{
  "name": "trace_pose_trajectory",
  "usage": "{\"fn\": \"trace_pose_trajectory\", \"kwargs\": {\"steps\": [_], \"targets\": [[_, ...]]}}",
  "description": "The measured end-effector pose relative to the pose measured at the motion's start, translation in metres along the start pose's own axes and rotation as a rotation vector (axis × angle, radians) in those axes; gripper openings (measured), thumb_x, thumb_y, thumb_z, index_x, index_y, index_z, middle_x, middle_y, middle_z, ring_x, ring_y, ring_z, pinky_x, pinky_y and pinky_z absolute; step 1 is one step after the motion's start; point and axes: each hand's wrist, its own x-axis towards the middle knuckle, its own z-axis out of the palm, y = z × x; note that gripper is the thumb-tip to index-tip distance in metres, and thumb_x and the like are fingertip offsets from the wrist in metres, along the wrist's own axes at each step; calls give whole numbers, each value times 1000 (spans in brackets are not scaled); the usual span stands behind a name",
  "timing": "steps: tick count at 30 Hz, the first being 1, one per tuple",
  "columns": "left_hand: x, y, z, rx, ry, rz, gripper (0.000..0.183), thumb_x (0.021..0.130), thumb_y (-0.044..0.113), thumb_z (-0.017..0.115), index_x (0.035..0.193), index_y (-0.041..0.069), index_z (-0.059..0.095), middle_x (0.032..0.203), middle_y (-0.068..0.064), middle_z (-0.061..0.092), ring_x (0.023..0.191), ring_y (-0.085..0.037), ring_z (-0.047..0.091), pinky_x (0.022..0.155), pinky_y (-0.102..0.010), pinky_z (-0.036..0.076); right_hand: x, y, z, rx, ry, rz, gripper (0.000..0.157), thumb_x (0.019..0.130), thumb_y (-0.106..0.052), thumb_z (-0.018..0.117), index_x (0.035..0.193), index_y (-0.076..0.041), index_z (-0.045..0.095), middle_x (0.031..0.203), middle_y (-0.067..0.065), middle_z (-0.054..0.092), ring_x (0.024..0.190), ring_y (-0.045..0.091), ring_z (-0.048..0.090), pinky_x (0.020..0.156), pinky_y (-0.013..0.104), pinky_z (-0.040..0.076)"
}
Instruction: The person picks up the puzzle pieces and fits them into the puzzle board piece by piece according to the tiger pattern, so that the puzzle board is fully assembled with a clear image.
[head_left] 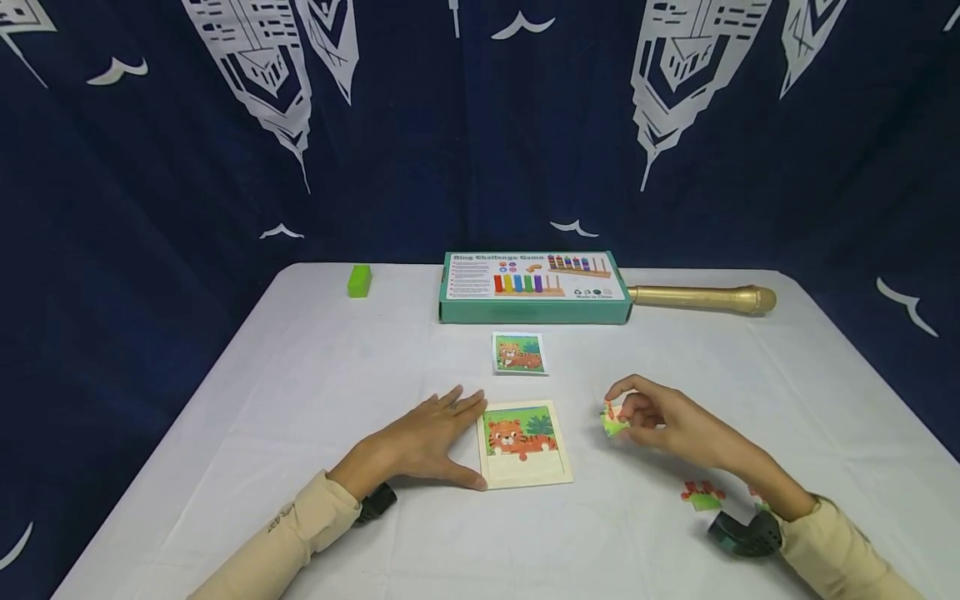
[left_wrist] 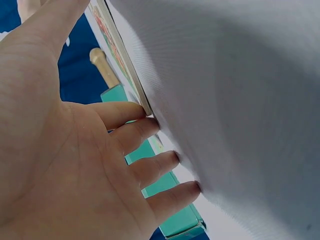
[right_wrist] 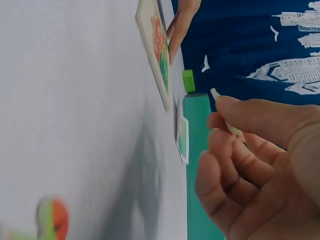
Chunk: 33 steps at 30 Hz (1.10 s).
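Observation:
A square puzzle board point(head_left: 528, 475) with a tiger picture lies mid-table; its upper part is filled and its lower part shows bare cream. My left hand point(head_left: 431, 437) rests spread along the board's left edge, fingers straight. To the right of the board, above the table, my right hand point(head_left: 671, 421) pinches a green and orange puzzle piece point(head_left: 613, 419) between thumb and finger. The right wrist view shows that piece point(right_wrist: 215, 95) nearly edge-on, partly covered by the fingers. Two more pieces lie near the right wrist: one puzzle piece point(head_left: 703, 497) in plain sight, another point(head_left: 759, 498) partly hidden.
Behind the board lies a small tiger picture card point(head_left: 519, 354). Farther back are a teal Ring Challenge Game box point(head_left: 536, 312), a gold rod-like handle point(head_left: 697, 298) beside it, and a green block point(head_left: 360, 282). A dark blue curtain point(head_left: 465, 167) hangs behind the table.

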Motion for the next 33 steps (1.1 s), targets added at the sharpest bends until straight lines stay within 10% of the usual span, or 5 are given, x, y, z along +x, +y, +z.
{"fn": "trace_pose_trajectory", "kwargs": {"steps": [21,33], "targets": [[-1,1,-1,-2,12,16,107,72,67,70,152,10,27,159,-1,20,147,-28,10,117,-50,16,39,-20,35,313,27,116,35,87,-4,68,116,1,51,87,27,66,55,13,58,51,30,54],[-1,0,-1,8,9,12,108,72,68,69,152,10,26,160,0,18,147,-27,9,117,-49,16,48,-25,50,313,-10,69,32,88,-5,67,116,-1,50,74,23,60,50,11,51,45,27,49]]}}
